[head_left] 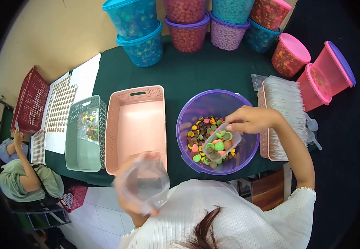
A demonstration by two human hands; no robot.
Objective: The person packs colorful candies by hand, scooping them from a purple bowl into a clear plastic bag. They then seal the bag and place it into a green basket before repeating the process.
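Head view: your right hand (251, 119) has fingers closed on a loaded scoop (235, 140) over the tub (198, 106); your left (126, 189), blurred, curls fingers around a bag (151, 182).

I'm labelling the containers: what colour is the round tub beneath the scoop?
The round tub is see-through purple; it shows best in the head view.

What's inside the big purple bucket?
Lots of little brown, yellow, green and pink pieces. The right hand and filled scoop cover some, and whatever lies beneath the top layer is hidden.
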